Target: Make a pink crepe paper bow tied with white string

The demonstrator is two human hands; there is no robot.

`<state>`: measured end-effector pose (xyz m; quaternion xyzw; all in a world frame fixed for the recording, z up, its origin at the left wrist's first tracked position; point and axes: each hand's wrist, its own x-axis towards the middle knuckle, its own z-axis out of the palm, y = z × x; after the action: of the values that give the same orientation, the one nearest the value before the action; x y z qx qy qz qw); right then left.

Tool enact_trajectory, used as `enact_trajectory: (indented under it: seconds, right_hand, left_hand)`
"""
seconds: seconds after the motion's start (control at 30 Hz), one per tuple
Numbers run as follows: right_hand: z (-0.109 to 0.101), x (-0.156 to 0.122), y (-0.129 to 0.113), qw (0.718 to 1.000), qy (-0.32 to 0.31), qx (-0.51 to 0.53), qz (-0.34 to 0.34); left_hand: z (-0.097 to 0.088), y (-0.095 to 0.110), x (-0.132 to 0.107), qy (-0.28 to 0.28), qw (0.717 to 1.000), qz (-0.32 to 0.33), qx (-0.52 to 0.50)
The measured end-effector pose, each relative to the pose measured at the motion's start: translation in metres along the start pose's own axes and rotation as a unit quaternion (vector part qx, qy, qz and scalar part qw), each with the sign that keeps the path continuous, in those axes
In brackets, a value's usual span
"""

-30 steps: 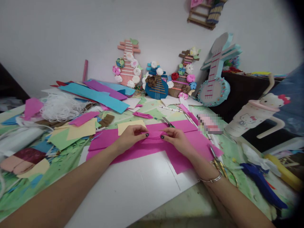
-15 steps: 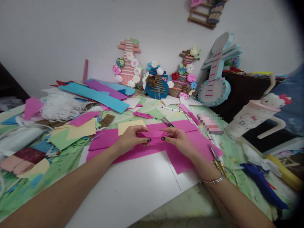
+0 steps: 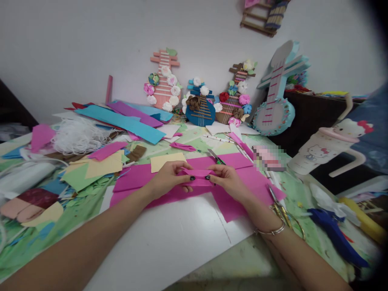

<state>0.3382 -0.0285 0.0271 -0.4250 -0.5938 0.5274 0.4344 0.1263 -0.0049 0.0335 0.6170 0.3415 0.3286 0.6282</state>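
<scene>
Between my hands is a small folded strip of pink paper (image 3: 198, 173), held just above a larger magenta paper sheet (image 3: 178, 195). My left hand (image 3: 171, 176) pinches its left end between thumb and fingers. At the other end my right hand (image 3: 226, 178) grips it the same way, and the two dark-nailed thumbs lie close together on its near edge. Beneath the magenta sheet lies a white board (image 3: 157, 238). Just beyond my right hand is a cutter knife (image 3: 216, 157), partly hidden. A pale yellow paper piece (image 3: 165, 160) sits behind my left hand.
Gold-handled scissors (image 3: 280, 206) and a blue glue gun (image 3: 336, 232) lie to the right, near a white tumbler (image 3: 321, 151). Paper scraps (image 3: 80, 176) and tangled white string (image 3: 77, 135) cover the left side. Several decorated paper lutes (image 3: 200, 109) lean on the wall.
My thumbs have come slightly closer together along the folded pink paper, and its front edge looks flatter. Everything else stays in place.
</scene>
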Motion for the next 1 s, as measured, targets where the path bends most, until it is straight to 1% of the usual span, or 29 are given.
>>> enact_trajectory:
  seconds: [0.17,0.23,0.3,0.37,0.43,0.5,0.57,0.63,0.8,0.9,1.0]
  right_hand:
    - [0.0029,-0.0037,-0.0050,0.998,-0.031,0.039,-0.024]
    - [0.0044,-0.0049,-0.0062,0.997,-0.050,0.043,-0.037]
    - [0.0056,-0.0055,-0.0062,0.997,-0.056,0.037,-0.045]
    - [0.0066,-0.0056,-0.0056,0.998,-0.042,0.021,-0.049]
    - [0.0072,-0.0056,-0.0051,0.998,-0.014,0.004,-0.057]
    - [0.0078,-0.0053,-0.0049,0.998,0.006,0.000,-0.062]
    - [0.0083,-0.0050,-0.0050,0.998,0.012,0.015,-0.061]
    - [0.0089,-0.0048,-0.0054,0.998,0.008,0.030,-0.054]
    - [0.0095,-0.0051,-0.0068,0.998,0.016,0.035,-0.048]
    - [0.0094,-0.0054,-0.0074,0.999,0.015,0.036,-0.036]
    - [0.0095,-0.0051,-0.0072,0.998,0.027,0.044,-0.026]
  left_hand:
    - [0.0004,0.0017,-0.0004,0.025,0.999,0.022,-0.010]
    - [0.0001,0.0019,-0.0009,0.025,0.999,0.028,-0.008]
    - [-0.0005,0.0013,-0.0015,0.021,0.999,0.023,-0.013]
    - [-0.0011,0.0000,-0.0021,0.018,0.999,0.014,-0.026]
    - [-0.0018,-0.0011,-0.0027,0.005,0.999,0.013,-0.036]
    - [-0.0023,-0.0019,-0.0032,-0.015,0.999,0.029,-0.038]
    - [-0.0025,-0.0022,-0.0034,-0.025,0.998,0.049,-0.040]
    - [-0.0024,-0.0026,-0.0032,-0.014,0.997,0.057,-0.041]
    - [-0.0006,-0.0027,-0.0017,0.041,0.998,0.052,-0.016]
    - [0.0008,-0.0014,-0.0012,0.043,0.998,0.046,-0.021]
    - [0.0013,-0.0005,-0.0009,0.039,0.998,0.036,-0.022]
